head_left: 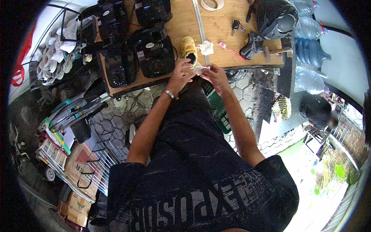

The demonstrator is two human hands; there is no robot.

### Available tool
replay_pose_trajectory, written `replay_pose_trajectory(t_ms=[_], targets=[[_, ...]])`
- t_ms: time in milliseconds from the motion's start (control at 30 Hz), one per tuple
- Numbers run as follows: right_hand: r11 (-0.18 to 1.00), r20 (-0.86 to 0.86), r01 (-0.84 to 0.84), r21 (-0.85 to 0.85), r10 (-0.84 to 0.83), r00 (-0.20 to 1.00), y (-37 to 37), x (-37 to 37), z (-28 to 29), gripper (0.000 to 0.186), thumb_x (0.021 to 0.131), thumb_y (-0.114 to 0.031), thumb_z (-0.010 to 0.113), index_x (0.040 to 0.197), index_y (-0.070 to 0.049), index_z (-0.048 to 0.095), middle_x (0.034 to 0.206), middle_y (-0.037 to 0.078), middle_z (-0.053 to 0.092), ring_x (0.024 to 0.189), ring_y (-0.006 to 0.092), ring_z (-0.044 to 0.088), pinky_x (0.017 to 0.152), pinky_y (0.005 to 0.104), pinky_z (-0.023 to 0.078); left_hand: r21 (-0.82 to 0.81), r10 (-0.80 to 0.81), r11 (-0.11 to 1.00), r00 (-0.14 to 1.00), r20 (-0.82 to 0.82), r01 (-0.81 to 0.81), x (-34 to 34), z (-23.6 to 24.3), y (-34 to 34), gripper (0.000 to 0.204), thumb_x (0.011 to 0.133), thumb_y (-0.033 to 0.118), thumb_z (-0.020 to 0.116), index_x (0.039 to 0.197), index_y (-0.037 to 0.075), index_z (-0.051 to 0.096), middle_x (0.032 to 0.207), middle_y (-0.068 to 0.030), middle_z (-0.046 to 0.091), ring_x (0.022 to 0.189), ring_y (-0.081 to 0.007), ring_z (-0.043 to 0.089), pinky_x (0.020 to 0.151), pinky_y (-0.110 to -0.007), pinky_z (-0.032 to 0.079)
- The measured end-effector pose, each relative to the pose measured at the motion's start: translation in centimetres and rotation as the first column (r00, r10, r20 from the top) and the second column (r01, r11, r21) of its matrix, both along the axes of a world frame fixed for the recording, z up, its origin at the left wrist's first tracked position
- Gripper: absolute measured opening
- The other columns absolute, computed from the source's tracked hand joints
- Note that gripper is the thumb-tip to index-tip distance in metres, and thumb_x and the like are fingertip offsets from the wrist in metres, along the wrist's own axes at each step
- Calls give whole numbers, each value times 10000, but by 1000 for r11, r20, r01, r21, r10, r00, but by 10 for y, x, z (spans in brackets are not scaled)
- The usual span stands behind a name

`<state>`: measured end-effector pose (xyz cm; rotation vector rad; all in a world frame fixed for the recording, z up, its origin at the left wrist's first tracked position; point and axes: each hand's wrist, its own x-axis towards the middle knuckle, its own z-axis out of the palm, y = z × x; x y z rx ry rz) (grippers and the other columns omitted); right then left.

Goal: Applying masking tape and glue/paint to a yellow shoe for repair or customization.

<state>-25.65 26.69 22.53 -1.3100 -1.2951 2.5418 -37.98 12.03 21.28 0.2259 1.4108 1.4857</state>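
A thin white piece, tissue or cloth (199, 69), is stretched between my hands at the table's front edge. My right hand (217, 79) pinches its right end. My left hand (181, 74), curled with a bracelet at its wrist, has its fingertips closed at the left end; the exact grip is partly hidden. Just beyond my fingers a small yellow shoe (188, 45) rests on the wooden table (226, 33), its dark opening toward me. To the right of the shoe lies a crumpled white tissue or cloth (206, 48). Farther right is a red and white toothbrush (234, 52).
Several black appliances (154, 54) crowd the table's left side. At its right are a dark shoe (252, 45), a hammer (275, 51), a black bag (277, 19) and a small black item (236, 25). Clear water bottles (312, 50) stand beyond. A green crate (217, 110) is below the table.
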Motion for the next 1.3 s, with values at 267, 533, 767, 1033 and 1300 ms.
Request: replay_pose_trajectory(t_ms=[267, 533, 767, 1033, 1300], targets=[[953, 85, 121, 278, -150, 985, -10, -47, -36, 247, 841, -67, 671, 1013, 84, 578, 859, 144, 660, 724, 195, 680, 671, 272, 576, -144, 84, 985, 993, -88, -96, -22, -8, -27, 374, 900, 191, 608, 1238, 105, 474, 1096, -88, 585, 854, -181, 630, 673, -333, 546], [814, 232, -39, 579, -120, 965, -19, -69, -50, 217, 811, -95, 710, 884, 50, 567, 739, 144, 658, 546, 204, 662, 439, 292, 526, -102, -111, 991, 955, -275, 86, -19, -34, -7, 376, 906, 179, 558, 1268, 84, 520, 1158, -88, 596, 757, -153, 633, 625, -279, 534], [619, 365, -242, 747, -78, 928, -16, -73, -55, 265, 797, -177, 748, 919, -2, 590, 711, 131, 680, 550, 181, 662, 468, 321, 523, -243, -248, 962, 770, -588, 124, -22, -48, 14, 400, 860, 165, 501, 1241, 55, 544, 1193, -167, 598, 1060, -347, 593, 899, -423, 476], [743, 331, -116, 659, -148, 932, -4, -61, -50, 316, 828, -159, 715, 1052, -13, 546, 884, 120, 660, 597, 170, 657, 429, 274, 480, -281, -318, 940, 787, -528, 192, -29, -43, 25, 394, 854, 182, 514, 1224, 50, 547, 1152, -181, 617, 1071, -362, 580, 909, -439, 465], [951, 315, 114, 287, -206, 926, -2, -58, -63, 325, 834, -186, 704, 1084, -42, 553, 953, 76, 627, 676, 158, 616, 495, 280, 473, -230, -216, 961, 939, -268, 155, -25, -44, 31, 400, 870, 209, 537, 1230, 36, 544, 1073, -148, 679, 660, -245, 679, 658, -359, 545]])
